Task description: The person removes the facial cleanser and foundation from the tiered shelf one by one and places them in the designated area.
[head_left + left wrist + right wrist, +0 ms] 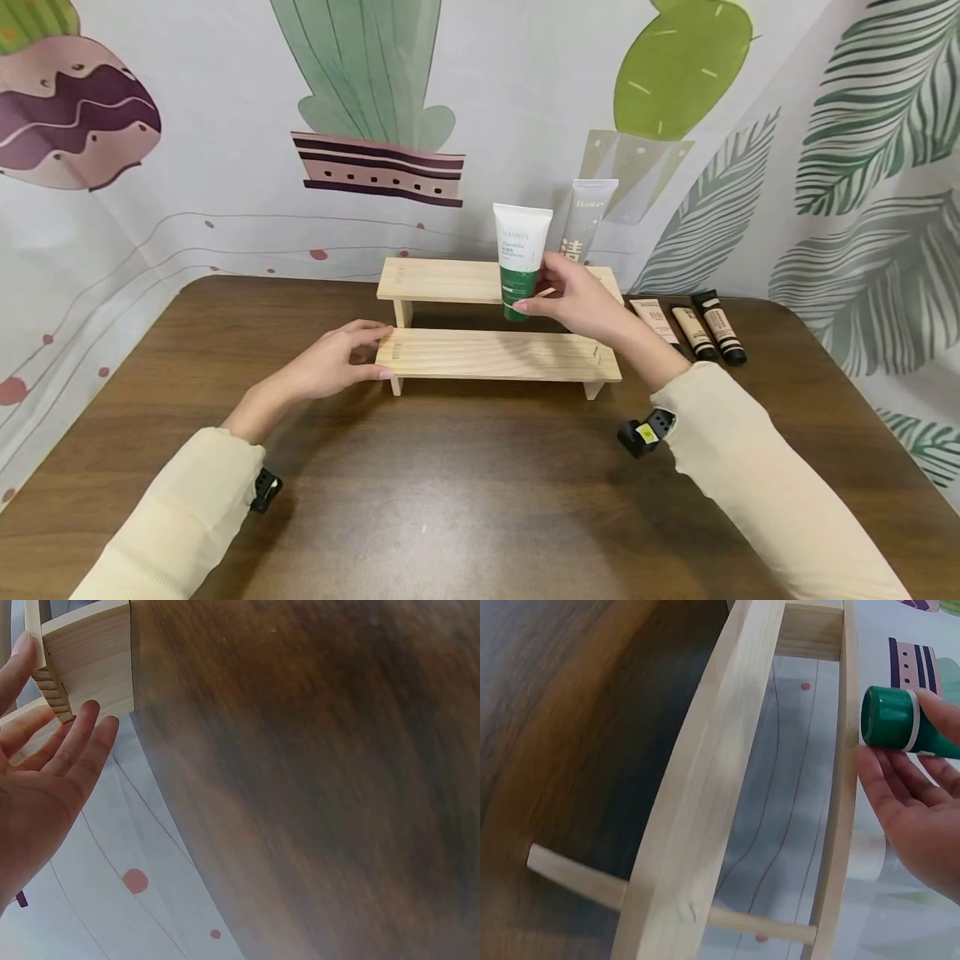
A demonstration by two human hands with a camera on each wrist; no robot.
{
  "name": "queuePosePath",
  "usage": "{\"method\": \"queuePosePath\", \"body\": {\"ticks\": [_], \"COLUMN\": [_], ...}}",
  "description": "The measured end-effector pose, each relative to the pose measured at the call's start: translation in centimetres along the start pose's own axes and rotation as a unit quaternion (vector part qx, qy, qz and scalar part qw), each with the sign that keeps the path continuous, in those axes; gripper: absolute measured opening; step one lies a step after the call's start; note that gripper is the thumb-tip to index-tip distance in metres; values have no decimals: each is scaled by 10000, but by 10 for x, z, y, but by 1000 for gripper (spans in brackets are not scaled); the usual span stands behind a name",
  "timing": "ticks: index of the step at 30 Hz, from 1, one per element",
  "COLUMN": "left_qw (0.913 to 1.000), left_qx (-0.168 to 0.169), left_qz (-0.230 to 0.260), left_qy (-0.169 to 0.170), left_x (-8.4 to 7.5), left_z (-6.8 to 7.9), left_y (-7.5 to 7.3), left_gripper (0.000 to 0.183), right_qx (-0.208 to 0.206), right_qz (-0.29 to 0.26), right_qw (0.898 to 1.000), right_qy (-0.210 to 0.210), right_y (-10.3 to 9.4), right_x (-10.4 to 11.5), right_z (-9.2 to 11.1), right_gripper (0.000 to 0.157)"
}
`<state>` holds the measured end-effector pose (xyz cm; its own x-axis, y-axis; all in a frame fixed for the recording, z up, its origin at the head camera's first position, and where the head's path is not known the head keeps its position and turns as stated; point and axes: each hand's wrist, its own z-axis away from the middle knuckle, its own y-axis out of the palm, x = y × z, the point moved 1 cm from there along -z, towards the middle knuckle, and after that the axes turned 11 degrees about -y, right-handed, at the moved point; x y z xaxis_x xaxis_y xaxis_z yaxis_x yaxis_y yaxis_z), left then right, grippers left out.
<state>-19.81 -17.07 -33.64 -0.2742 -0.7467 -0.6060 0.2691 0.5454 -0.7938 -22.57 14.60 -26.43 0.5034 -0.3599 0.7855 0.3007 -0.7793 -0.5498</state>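
A white and green squeeze tube [519, 250] stands upright, cap down, in my right hand [581, 300], pinched between thumb and fingers. It overlaps the upper tier of a two-tier pale wooden rack [495, 354] in the head view. Its green cap [889, 718] shows beside the upper board in the right wrist view. My left hand [337, 360] grips the left end of the lower board, thumb at the front edge, fingers at the back. The left wrist view has that hand [45, 772] around the jointed board end. Behind the right hand, a grey tube [591, 208] stands on the upper tier.
Right of the rack, three smaller tubes lie on the brown table [450, 483]: a pale pink one [654, 321], a beige one with a black cap [692, 329] and a dark-ended one [718, 325]. A cactus-print cloth [225, 167] hangs behind the table.
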Motion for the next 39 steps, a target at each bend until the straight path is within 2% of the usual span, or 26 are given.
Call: {"method": "queuePosePath", "body": {"ticks": [8,17,27,35,39], "left_qw": [10000,9999,9999,9998,9999], "left_qx": [-7,34,36,10,-17], "left_qz": [5,103,141,168,104], "left_qy": [35,35,21,65,85], "left_x": [2,2,3,2,1], "left_z": [0,-1,-1,0,0], "left_y": [1,1,2,2,2], "left_gripper": [62,62,63,63,63], "right_qx": [370,567,415,222,151], "right_qz": [46,99,513,1349,1585], "right_qw": [9993,9983,9965,9863,9808], "right_qy": [1,59,520,921,1130], "right_y": [-17,-45,-82,-117,-133], "right_x": [-3,-20,-39,-52,-62], "right_z": [16,47,91,131,154], "right_gripper": [47,43,43,44,43]}}
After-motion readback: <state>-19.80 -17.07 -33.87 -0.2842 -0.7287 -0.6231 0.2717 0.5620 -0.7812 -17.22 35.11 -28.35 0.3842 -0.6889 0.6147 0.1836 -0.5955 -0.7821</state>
